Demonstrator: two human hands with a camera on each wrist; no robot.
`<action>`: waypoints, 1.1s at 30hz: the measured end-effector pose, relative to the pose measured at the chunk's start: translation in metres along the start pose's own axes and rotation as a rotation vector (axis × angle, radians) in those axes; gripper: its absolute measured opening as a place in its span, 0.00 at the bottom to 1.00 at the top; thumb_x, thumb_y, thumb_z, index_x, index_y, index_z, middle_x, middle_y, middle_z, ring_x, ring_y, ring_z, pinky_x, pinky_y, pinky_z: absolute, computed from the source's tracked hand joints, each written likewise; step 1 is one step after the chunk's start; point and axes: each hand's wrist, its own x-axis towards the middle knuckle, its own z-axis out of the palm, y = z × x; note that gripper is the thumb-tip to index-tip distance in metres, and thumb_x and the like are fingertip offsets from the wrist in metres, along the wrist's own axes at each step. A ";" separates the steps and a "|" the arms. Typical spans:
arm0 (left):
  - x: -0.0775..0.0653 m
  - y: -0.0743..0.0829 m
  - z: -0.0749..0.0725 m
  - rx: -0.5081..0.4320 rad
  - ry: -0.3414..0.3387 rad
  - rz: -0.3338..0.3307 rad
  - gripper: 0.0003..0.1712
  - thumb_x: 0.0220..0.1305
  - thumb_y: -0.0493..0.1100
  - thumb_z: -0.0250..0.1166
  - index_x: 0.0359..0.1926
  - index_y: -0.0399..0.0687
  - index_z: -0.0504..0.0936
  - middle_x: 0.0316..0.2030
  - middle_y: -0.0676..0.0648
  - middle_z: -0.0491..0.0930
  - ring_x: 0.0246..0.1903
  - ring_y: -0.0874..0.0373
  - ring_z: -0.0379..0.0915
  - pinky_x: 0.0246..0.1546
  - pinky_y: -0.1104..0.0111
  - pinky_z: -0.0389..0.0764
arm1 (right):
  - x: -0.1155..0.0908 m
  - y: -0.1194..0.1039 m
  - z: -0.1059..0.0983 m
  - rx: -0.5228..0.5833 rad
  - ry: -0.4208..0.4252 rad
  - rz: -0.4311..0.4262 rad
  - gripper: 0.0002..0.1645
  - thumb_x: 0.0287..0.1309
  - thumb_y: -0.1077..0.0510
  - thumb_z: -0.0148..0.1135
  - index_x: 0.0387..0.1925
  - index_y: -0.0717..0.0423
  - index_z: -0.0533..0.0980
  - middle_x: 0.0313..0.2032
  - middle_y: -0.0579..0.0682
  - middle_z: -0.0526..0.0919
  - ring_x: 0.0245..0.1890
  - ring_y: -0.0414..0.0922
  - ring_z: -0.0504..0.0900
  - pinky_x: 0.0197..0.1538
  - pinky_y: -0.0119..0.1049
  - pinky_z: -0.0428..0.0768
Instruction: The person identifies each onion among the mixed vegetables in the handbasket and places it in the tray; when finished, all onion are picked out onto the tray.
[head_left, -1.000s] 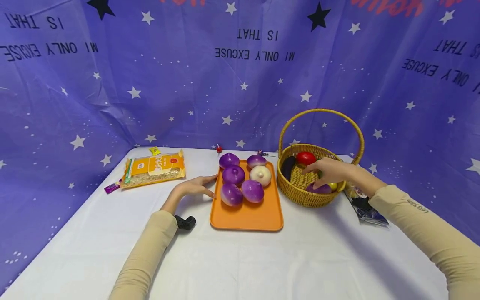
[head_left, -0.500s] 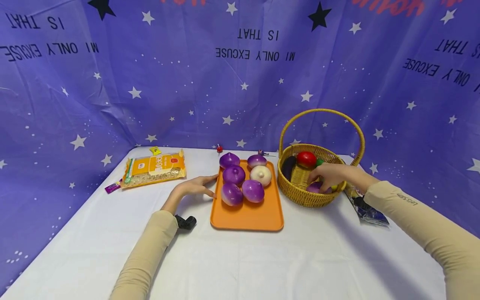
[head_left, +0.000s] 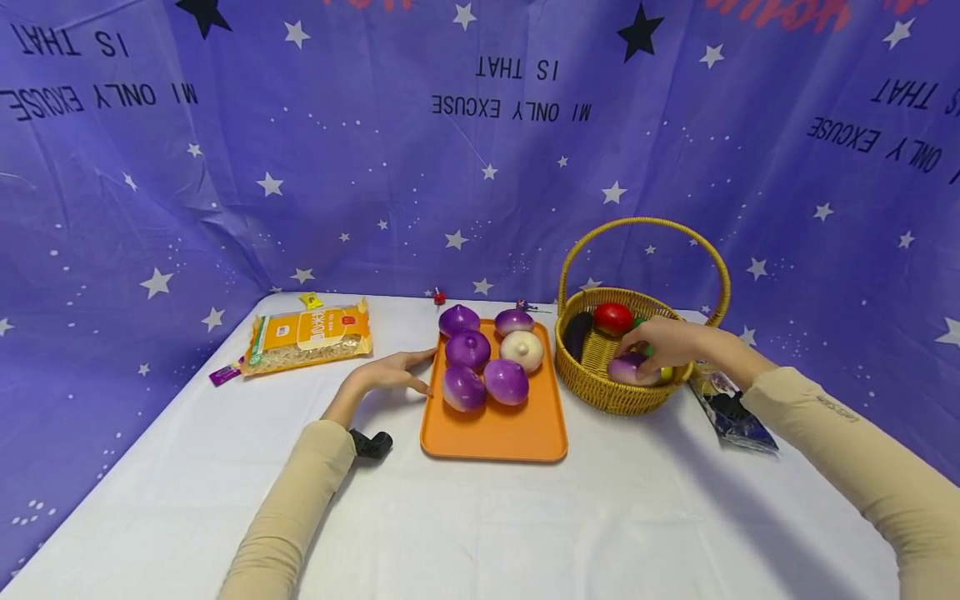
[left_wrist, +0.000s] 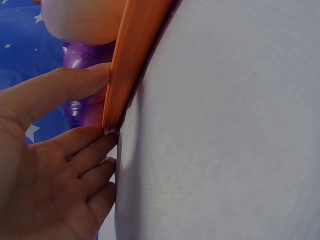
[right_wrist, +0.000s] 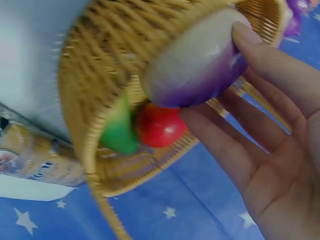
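Note:
In the head view my right hand (head_left: 663,343) is inside the wicker basket (head_left: 615,400), pinching a purple-and-white onion (head_left: 630,369). The right wrist view shows that onion (right_wrist: 200,60) between thumb and fingertips, above the basket's other contents. My left hand (head_left: 386,373) lies at the left side of the orange tray (head_left: 495,437). Up close in the left wrist view, its thumb and index finger touch the tray's edge (left_wrist: 131,65), spread apart along it. Several purple onions (head_left: 506,382) and one white onion (head_left: 521,352) sit on the tray.
The basket also holds a red tomato-like vegetable (head_left: 612,318), a dark eggplant (head_left: 577,335) and a green piece (right_wrist: 120,129). Its tall handle (head_left: 643,221) arches overhead. A noodle bag (head_left: 309,337) lies at left; a dark packet (head_left: 738,421) lies right of the basket.
My right hand has reached down into the basket, taken hold of the onion and lifted it slightly. My left hand and the tray have stayed in place.

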 end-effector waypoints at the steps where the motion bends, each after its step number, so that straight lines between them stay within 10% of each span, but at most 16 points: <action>1: 0.000 0.000 0.000 -0.003 0.001 0.000 0.52 0.54 0.48 0.70 0.74 0.38 0.53 0.71 0.36 0.53 0.71 0.41 0.46 0.71 0.51 0.46 | -0.002 -0.003 -0.003 -0.003 0.026 0.000 0.23 0.51 0.61 0.71 0.51 0.60 0.80 0.47 0.54 0.83 0.48 0.55 0.80 0.50 0.52 0.80; 10: -0.002 0.000 0.000 -0.001 -0.007 0.003 0.51 0.55 0.47 0.69 0.73 0.37 0.52 0.71 0.35 0.53 0.71 0.40 0.45 0.71 0.50 0.46 | -0.021 -0.027 -0.016 -0.029 0.346 -0.042 0.28 0.52 0.58 0.72 0.56 0.56 0.78 0.44 0.52 0.83 0.23 0.41 0.69 0.29 0.33 0.72; 20: 0.000 -0.002 0.000 -0.001 -0.002 0.005 0.52 0.54 0.48 0.70 0.73 0.37 0.53 0.71 0.35 0.53 0.71 0.41 0.46 0.71 0.50 0.46 | -0.012 -0.061 0.028 0.033 0.635 -0.208 0.32 0.46 0.62 0.75 0.57 0.55 0.78 0.51 0.51 0.82 0.48 0.50 0.81 0.44 0.42 0.84; 33: -0.001 0.002 0.001 -0.001 -0.006 -0.010 0.52 0.54 0.49 0.70 0.74 0.39 0.52 0.71 0.36 0.53 0.71 0.40 0.45 0.71 0.49 0.47 | 0.024 -0.086 0.097 0.206 0.544 -0.285 0.31 0.50 0.59 0.74 0.58 0.52 0.77 0.55 0.43 0.80 0.53 0.42 0.79 0.52 0.42 0.80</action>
